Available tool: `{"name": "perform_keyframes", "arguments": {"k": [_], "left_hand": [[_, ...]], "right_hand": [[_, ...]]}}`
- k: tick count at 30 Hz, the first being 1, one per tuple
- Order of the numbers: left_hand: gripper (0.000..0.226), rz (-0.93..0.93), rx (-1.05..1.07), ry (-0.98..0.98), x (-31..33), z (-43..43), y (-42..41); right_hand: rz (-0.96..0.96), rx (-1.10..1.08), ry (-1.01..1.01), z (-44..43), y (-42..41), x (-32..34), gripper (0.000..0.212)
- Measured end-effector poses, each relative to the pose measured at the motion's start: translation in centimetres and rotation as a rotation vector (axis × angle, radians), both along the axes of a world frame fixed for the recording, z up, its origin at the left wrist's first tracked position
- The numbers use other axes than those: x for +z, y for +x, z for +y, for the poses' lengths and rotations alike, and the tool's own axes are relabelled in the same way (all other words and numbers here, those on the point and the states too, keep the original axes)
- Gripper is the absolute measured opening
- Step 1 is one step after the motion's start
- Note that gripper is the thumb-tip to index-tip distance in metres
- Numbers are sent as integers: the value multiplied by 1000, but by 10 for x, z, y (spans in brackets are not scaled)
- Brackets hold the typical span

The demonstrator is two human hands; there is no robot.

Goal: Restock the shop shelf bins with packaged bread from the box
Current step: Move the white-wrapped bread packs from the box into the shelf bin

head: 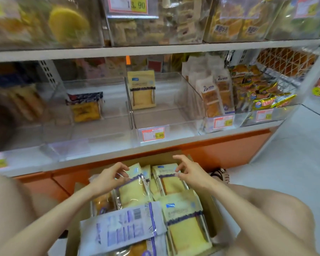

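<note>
- Reaching into the open cardboard box [151, 158], both hands work at its far end, the end nearest the shelf.
- The left hand [112, 177] pinches the top edge of an upright bread pack [132, 187] at the box's far left, with the fingers curled over the clear film and the thumb beneath.
- The right hand [187, 170] is over the box's far right, fingers parted and loosely bent. Its fingertips are at the upper right corner of a second upright pack [167, 179], but whether they actually grip it cannot be told.
- The two upright packs stand side by side, with thinner packs wedged between them.
- Toward the near end of the box, a face-up pack [185, 220] lies on the right and a pack turned label-side up [124, 225] lies on the left.
- Above and behind the box, a clear shelf bin [174, 126] holds one matching pack [141, 89] standing at its back. A price tag [153, 133] is fixed to the bin's front.
</note>
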State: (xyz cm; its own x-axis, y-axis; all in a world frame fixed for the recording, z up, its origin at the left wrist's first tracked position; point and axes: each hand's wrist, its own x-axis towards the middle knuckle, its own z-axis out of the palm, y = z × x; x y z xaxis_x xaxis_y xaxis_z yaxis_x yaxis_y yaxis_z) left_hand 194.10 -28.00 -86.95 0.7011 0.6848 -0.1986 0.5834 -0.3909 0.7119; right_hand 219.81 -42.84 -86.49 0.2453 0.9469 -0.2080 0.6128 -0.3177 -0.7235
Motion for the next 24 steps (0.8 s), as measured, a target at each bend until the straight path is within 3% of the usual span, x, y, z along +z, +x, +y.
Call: {"name": "perform_keyframes", "arguments": {"k": [3, 9, 14, 16, 19, 24], "left_hand": [[22, 61, -9, 34, -6, 6, -5], [30, 367, -24, 182, -32, 25, -21], [60, 565, 9, 295, -58, 39, -36], [75, 655, 36, 225, -69, 44, -43], [93, 664, 50, 104, -80, 47, -47], [84, 659, 55, 120, -87, 51, -47]], "right_hand": [[-49, 0, -43, -4, 4, -2, 56], [-74, 51, -76, -4, 0, -4, 56], [-98, 64, -96, -4, 4, -9, 54], [-103, 63, -99, -3, 5, -11, 53], [-107, 72, -108, -1, 5, -12, 52], [-117, 119, -152, 13, -5, -17, 49]]}}
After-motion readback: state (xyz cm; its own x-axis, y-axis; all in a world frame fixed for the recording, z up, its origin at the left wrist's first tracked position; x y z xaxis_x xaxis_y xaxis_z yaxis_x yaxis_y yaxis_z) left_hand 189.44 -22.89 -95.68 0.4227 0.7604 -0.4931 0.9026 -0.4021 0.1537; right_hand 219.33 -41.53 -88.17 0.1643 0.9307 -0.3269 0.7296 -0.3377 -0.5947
